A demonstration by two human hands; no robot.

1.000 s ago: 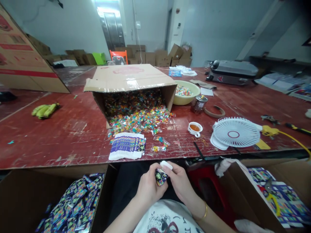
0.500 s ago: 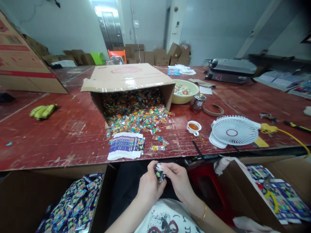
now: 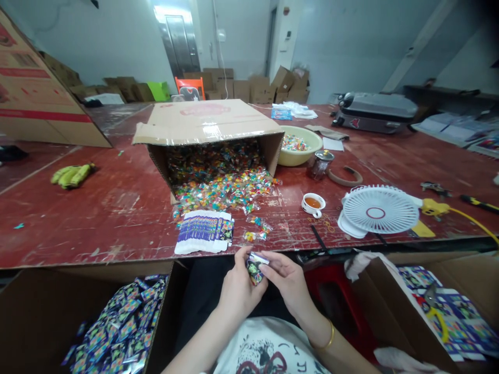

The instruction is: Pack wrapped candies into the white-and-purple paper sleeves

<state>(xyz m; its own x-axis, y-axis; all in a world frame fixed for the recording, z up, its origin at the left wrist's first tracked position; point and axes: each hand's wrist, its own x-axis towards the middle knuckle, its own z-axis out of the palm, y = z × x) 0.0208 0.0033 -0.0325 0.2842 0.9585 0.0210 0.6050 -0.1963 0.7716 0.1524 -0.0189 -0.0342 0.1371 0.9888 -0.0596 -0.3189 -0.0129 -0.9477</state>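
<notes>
Between my two hands is a small printed candy box (image 3: 255,268), dark with green and white print, held above my lap at the table's front edge. My left hand (image 3: 240,285) wraps round its left side and bottom. My right hand (image 3: 286,278) pinches its upper right end with thumb and fingers. Just beyond, on the table, lies a fanned row of flat purple-and-white cartons (image 3: 205,232). A few clear candy packets (image 3: 257,228) are beside it. Behind them, colourful wrapped candies (image 3: 230,189) spill from a cardboard box (image 3: 210,122) lying on its side.
Below left stands a carton of finished-looking small boxes (image 3: 120,324); below right, another holds flat printed cartons (image 3: 448,311) and yellow-handled pliers (image 3: 436,314). A cup of tea (image 3: 313,204), a white fan (image 3: 380,209), a glass jar (image 3: 322,165), a yellow basin (image 3: 302,155) and bananas (image 3: 73,175) are on the table.
The small box has turned and lifted slightly in my hands, showing more of its printed face. My right fingers have shifted along its upper edge. The view has moved a little.
</notes>
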